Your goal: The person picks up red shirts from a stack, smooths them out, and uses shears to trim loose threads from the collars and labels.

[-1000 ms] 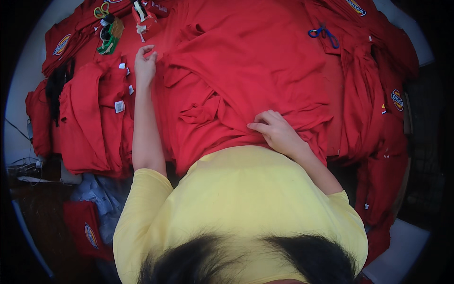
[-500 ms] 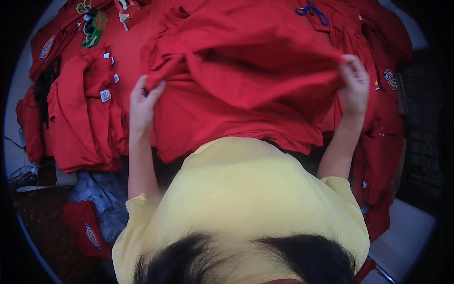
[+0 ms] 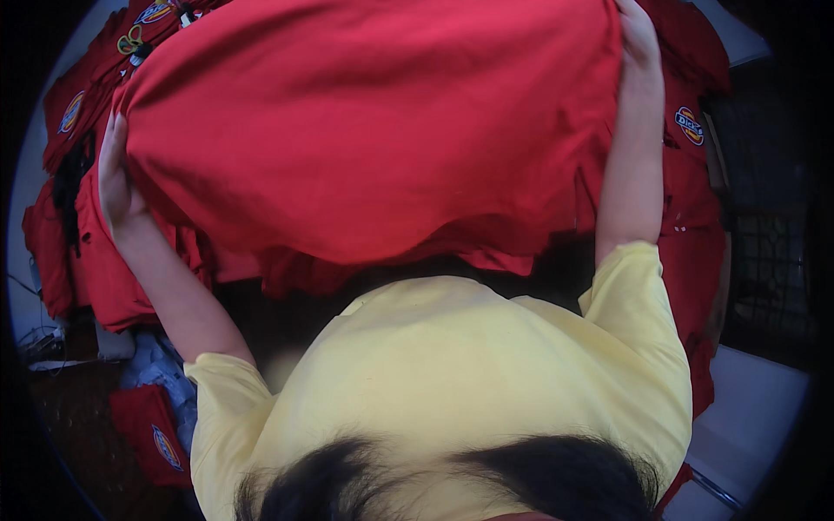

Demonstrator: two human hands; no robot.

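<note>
A large red garment (image 3: 373,130) is stretched wide and raised in front of me, its lower edge hanging in a loose curve near my body. I cannot tell which kind of garment it is. My left hand (image 3: 119,174) is at its left edge, fingers pointing up along the cloth and partly hidden by it. At the upper right, my right hand (image 3: 638,33) grips the opposite edge, with its fingertips cut off by the top of the view. Most of the tabletop behind is covered by the raised cloth.
Red garments with oval patches lie at the left (image 3: 74,113) and right (image 3: 691,130). Yellow-handled scissors (image 3: 130,40) rest at the upper left. Below left are a folded red garment (image 3: 143,434) and clear plastic wrapping (image 3: 161,365).
Both hands have moved up and outward, the left toward the far left. The red garment, bunched and creased before, is now spread and lifted, hiding the blue scissors.
</note>
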